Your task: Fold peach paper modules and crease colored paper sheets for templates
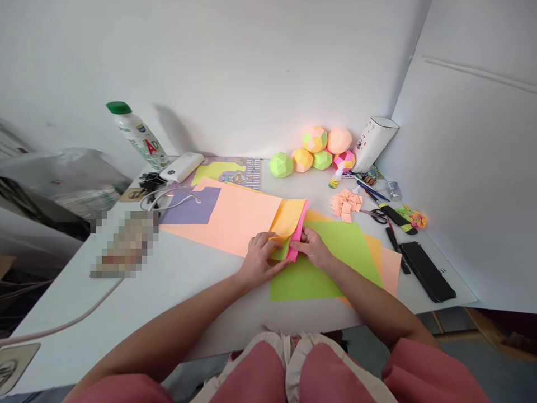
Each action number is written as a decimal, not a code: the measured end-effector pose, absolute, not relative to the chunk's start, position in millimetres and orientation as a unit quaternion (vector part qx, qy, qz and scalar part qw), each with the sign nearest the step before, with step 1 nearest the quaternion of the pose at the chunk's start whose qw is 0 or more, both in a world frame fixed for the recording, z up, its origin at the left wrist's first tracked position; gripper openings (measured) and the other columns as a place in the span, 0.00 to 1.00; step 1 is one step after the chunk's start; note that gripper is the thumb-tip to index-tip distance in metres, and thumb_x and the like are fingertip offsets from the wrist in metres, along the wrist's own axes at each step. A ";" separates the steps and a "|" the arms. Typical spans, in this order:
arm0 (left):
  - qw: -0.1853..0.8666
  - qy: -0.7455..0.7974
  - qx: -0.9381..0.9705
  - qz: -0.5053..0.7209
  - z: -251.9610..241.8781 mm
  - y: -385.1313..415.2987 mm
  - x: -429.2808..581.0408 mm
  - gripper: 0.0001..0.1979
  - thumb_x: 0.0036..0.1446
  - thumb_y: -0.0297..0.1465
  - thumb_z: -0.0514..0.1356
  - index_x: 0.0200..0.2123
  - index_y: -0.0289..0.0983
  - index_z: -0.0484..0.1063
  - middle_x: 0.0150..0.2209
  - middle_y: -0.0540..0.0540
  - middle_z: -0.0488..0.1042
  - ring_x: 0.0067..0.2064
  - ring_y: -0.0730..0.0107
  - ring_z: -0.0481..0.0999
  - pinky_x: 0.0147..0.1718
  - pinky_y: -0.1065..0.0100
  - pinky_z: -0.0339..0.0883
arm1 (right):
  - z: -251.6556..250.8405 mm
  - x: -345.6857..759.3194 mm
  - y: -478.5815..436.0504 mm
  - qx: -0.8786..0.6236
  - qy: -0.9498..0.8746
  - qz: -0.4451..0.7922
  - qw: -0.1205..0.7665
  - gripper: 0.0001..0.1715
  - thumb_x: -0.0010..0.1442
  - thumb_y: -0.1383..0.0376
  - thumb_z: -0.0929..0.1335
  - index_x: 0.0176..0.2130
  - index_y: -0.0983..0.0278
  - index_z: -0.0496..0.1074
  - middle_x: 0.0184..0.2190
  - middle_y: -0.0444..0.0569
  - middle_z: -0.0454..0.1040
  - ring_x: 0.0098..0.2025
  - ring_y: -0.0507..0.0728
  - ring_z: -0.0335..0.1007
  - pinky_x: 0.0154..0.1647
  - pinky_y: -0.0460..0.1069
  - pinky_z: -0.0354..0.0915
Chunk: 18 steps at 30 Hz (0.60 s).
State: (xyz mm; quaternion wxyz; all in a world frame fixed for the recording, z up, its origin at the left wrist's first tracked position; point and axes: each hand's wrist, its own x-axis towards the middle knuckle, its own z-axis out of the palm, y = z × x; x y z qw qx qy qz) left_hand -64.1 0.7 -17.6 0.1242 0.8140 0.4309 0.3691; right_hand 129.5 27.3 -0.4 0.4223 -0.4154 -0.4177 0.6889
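Note:
A small stack of coloured paper, with an orange sheet (289, 215) on top and green and pink sheets beneath, is between my two hands. My left hand (258, 260) grips the near left corner, where the orange sheet curls up and the green one shows. On the right, my right hand (314, 249) pinches the edge of the pink sheet (298, 229) between thumb and fingers. Under the stack and my right forearm lies a large green sheet (335, 280), over orange and peach ones. A wide peach sheet (239, 215) extends to the left.
Several faceted paper balls (281, 165) sit by the wall. At right are peach paper pieces (346, 202), scissors (380, 216), a box cutter (396, 217), a glue bottle (335, 178) and a black phone (428, 271). A white bottle (140, 134) and cable (100, 305) are at left.

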 end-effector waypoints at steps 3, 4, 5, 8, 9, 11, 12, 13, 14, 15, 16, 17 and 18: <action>0.129 0.429 0.808 0.382 -19.0 0.3 -64.2 0.13 0.57 0.41 0.61 0.39 0.40 0.67 0.46 0.40 0.70 0.53 0.54 0.69 0.47 0.54 0.68 | 0.4 128.7 28.1 -0.415 -0.420 0.688 0.422 0.26 0.42 0.64 0.78 0.41 0.63 0.70 0.36 0.45 0.79 0.36 0.54 0.76 0.39 0.50 0.73; 0.129 0.429 0.806 0.387 -19.4 0.2 -64.3 0.13 0.57 0.41 0.61 0.39 0.40 0.67 0.46 0.39 0.70 0.53 0.54 0.70 0.47 0.54 0.68 | 0.4 128.7 28.4 -0.417 -0.419 0.688 0.421 0.26 0.42 0.65 0.78 0.41 0.63 0.70 0.35 0.45 0.80 0.35 0.54 0.76 0.38 0.50 0.73; 0.129 0.431 0.804 0.390 -19.8 0.2 -64.2 0.13 0.57 0.41 0.61 0.39 0.40 0.67 0.46 0.39 0.70 0.53 0.54 0.70 0.47 0.54 0.69 | 0.2 128.6 28.7 -0.421 -0.416 0.687 0.420 0.26 0.41 0.65 0.77 0.40 0.63 0.70 0.34 0.45 0.79 0.34 0.54 0.76 0.38 0.50 0.73; 0.131 0.439 0.799 0.389 -20.8 -0.1 -63.6 0.13 0.57 0.41 0.60 0.39 0.39 0.67 0.45 0.39 0.70 0.53 0.54 0.70 0.46 0.54 0.70 | -1.0 128.0 29.5 -0.445 -0.408 0.679 0.417 0.25 0.40 0.66 0.77 0.39 0.63 0.69 0.32 0.44 0.79 0.32 0.54 0.75 0.35 0.50 0.73; 0.132 0.443 0.798 0.387 -21.1 -0.1 -63.2 0.12 0.57 0.41 0.60 0.39 0.39 0.67 0.45 0.39 0.70 0.54 0.54 0.70 0.46 0.54 0.70 | -1.4 127.4 29.8 -0.454 -0.405 0.676 0.416 0.24 0.40 0.67 0.76 0.39 0.64 0.69 0.30 0.43 0.79 0.31 0.54 0.75 0.34 0.49 0.72; 0.131 0.447 0.797 0.384 -21.5 -0.2 -62.3 0.12 0.57 0.40 0.61 0.39 0.39 0.67 0.45 0.39 0.70 0.54 0.54 0.70 0.47 0.54 0.70 | -1.5 125.5 30.1 -0.468 -0.402 0.668 0.417 0.24 0.40 0.69 0.75 0.38 0.64 0.69 0.29 0.42 0.78 0.30 0.53 0.74 0.34 0.49 0.72; 0.130 0.448 0.797 0.383 -21.5 -0.2 -61.9 0.12 0.56 0.40 0.61 0.39 0.39 0.67 0.45 0.39 0.70 0.54 0.53 0.70 0.47 0.53 0.70 | -1.4 124.3 30.2 -0.473 -0.402 0.664 0.418 0.23 0.40 0.70 0.75 0.39 0.63 0.68 0.28 0.42 0.78 0.30 0.53 0.74 0.34 0.49 0.72; 0.129 0.449 0.797 0.383 -21.4 -0.1 -61.6 0.12 0.56 0.40 0.60 0.38 0.39 0.67 0.45 0.39 0.70 0.54 0.53 0.70 0.47 0.53 0.70 | -1.1 123.0 30.2 -0.477 -0.402 0.659 0.420 0.24 0.40 0.71 0.74 0.39 0.63 0.68 0.28 0.41 0.77 0.31 0.53 0.74 0.34 0.49 0.72; 0.129 0.451 0.796 0.382 -21.0 0.0 -61.4 0.11 0.56 0.40 0.60 0.38 0.39 0.67 0.45 0.39 0.70 0.53 0.53 0.70 0.47 0.53 0.70 | -0.7 121.9 30.2 -0.480 -0.402 0.656 0.423 0.24 0.40 0.72 0.74 0.39 0.63 0.68 0.29 0.41 0.77 0.32 0.54 0.74 0.36 0.50 0.72; 0.128 0.452 0.796 0.383 -20.5 0.3 -61.4 0.11 0.56 0.39 0.60 0.38 0.39 0.67 0.44 0.39 0.70 0.53 0.54 0.71 0.46 0.54 0.71 | -0.4 121.0 30.1 -0.481 -0.403 0.653 0.425 0.25 0.40 0.72 0.74 0.40 0.63 0.68 0.30 0.42 0.78 0.33 0.54 0.75 0.37 0.50 0.72; 0.127 0.453 0.795 0.383 -19.9 0.7 -61.6 0.10 0.57 0.38 0.59 0.38 0.39 0.68 0.44 0.40 0.71 0.52 0.55 0.72 0.46 0.55 0.72 | 0.0 120.3 30.0 -0.480 -0.404 0.652 0.425 0.26 0.40 0.72 0.74 0.40 0.63 0.68 0.31 0.42 0.78 0.34 0.54 0.75 0.39 0.51 0.73; 0.127 0.454 0.794 0.384 -19.3 1.2 -62.1 0.09 0.57 0.38 0.58 0.38 0.39 0.68 0.44 0.40 0.71 0.50 0.57 0.73 0.45 0.57 0.73 | 0.2 119.9 29.9 -0.479 -0.406 0.652 0.425 0.26 0.40 0.72 0.75 0.41 0.62 0.68 0.32 0.43 0.78 0.35 0.54 0.75 0.41 0.52 0.73; 0.126 0.455 0.793 0.385 -18.7 1.9 -62.7 0.08 0.58 0.37 0.57 0.37 0.39 0.67 0.44 0.40 0.70 0.47 0.59 0.74 0.43 0.58 0.73 | 0.5 119.7 29.8 -0.478 -0.407 0.653 0.424 0.26 0.40 0.71 0.75 0.41 0.62 0.68 0.33 0.43 0.78 0.36 0.55 0.75 0.42 0.53 0.73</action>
